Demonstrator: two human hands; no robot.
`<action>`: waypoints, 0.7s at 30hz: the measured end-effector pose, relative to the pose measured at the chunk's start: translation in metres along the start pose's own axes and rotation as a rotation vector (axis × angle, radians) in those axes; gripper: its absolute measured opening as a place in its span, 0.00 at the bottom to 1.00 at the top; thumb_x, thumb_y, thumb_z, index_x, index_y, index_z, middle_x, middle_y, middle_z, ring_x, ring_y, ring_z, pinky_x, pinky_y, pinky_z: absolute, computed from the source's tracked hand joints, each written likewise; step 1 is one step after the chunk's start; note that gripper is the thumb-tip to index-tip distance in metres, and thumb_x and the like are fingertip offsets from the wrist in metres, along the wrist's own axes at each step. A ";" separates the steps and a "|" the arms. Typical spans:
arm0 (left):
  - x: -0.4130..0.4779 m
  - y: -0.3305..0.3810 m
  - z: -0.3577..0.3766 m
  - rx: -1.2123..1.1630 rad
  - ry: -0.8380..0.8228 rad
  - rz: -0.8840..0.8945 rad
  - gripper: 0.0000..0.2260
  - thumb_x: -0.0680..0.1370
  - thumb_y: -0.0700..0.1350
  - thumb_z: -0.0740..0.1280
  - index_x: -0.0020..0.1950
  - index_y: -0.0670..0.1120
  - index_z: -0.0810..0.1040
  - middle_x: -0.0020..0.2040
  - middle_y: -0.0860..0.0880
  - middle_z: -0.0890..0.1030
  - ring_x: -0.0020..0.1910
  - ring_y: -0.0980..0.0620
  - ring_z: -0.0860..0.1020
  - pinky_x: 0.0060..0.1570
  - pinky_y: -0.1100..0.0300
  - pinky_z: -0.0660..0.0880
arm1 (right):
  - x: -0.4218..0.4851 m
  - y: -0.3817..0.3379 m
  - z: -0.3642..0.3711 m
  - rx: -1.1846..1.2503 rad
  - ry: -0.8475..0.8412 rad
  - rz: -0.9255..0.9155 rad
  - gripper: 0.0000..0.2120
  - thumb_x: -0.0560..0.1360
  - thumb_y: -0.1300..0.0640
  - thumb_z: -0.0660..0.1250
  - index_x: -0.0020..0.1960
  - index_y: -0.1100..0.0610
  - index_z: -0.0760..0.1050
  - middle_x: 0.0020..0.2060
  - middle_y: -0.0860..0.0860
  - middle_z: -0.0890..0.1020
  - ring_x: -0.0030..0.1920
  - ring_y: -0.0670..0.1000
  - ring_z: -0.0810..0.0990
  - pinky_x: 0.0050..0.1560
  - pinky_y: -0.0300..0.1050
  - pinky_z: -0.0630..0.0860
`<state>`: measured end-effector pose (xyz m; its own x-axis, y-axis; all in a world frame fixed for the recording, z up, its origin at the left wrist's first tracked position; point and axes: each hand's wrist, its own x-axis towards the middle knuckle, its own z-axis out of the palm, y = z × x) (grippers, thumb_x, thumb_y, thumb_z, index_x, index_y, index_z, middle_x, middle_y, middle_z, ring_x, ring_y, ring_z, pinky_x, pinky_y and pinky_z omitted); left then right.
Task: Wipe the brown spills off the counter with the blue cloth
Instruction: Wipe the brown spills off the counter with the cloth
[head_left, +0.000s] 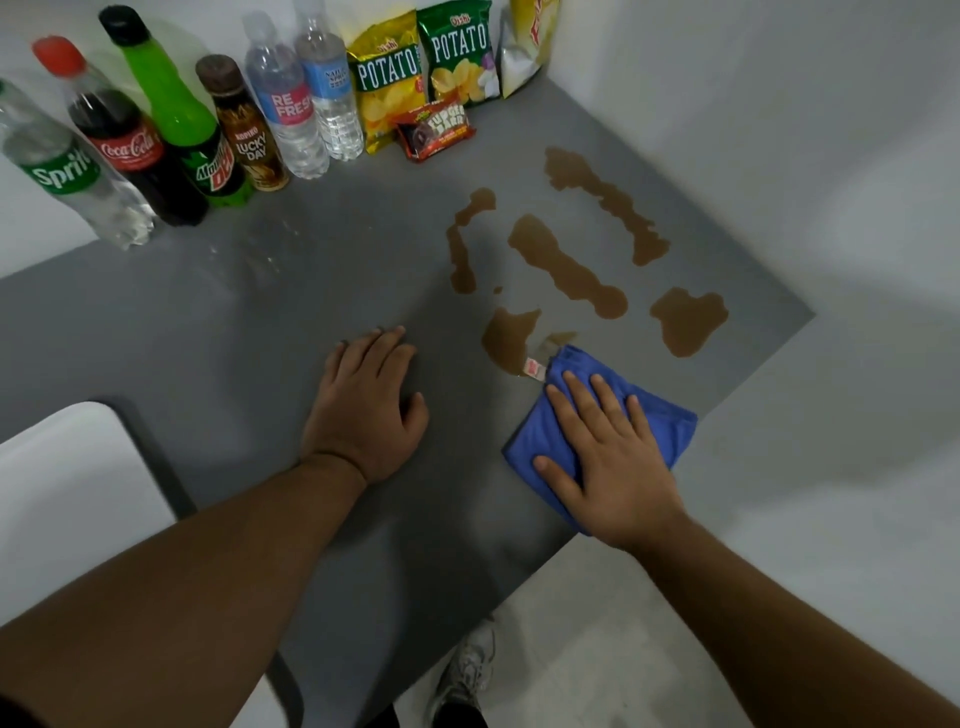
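Several brown spills (566, 267) lie on the grey counter (260, 312), spread across its right half. A folded blue cloth (665, 415) rests on the counter near the front right edge, its far corner touching the nearest puddle (506, 338). My right hand (608, 452) lies flat on top of the cloth, fingers spread, pressing it down. My left hand (363, 405) rests palm down on bare counter to the left of the spills and holds nothing.
Along the back wall stand several drink bottles (156, 130) and water bottles (306, 98), with chip bags (421, 73) and a snack pack (434, 130) to their right. A white object (78, 493) sits at the front left. The counter's front edge runs diagonally behind the cloth.
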<state>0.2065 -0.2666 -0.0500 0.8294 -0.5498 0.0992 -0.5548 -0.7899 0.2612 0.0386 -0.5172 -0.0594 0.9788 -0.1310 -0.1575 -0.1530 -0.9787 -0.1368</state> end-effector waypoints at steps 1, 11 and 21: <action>0.000 0.000 0.000 -0.001 -0.001 -0.001 0.24 0.75 0.53 0.63 0.70 0.45 0.74 0.76 0.45 0.72 0.74 0.41 0.69 0.77 0.40 0.61 | 0.001 0.008 -0.001 -0.006 0.000 0.001 0.38 0.82 0.28 0.43 0.85 0.45 0.42 0.85 0.46 0.44 0.84 0.51 0.37 0.82 0.63 0.43; 0.002 0.001 -0.004 -0.009 -0.035 -0.014 0.26 0.76 0.54 0.61 0.71 0.45 0.74 0.77 0.45 0.71 0.75 0.41 0.69 0.77 0.39 0.61 | 0.064 -0.029 -0.006 -0.023 0.004 0.164 0.39 0.81 0.29 0.36 0.85 0.50 0.39 0.84 0.51 0.39 0.83 0.58 0.35 0.82 0.63 0.40; 0.001 0.000 -0.003 -0.016 -0.023 0.001 0.24 0.75 0.52 0.65 0.69 0.43 0.76 0.75 0.44 0.73 0.73 0.40 0.70 0.76 0.38 0.62 | 0.050 0.012 -0.009 -0.015 0.024 0.032 0.36 0.83 0.30 0.42 0.85 0.46 0.42 0.84 0.46 0.43 0.84 0.52 0.38 0.82 0.60 0.41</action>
<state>0.2075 -0.2661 -0.0471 0.8270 -0.5568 0.0775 -0.5544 -0.7849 0.2767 0.0864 -0.5370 -0.0604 0.9765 -0.1656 -0.1382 -0.1823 -0.9762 -0.1179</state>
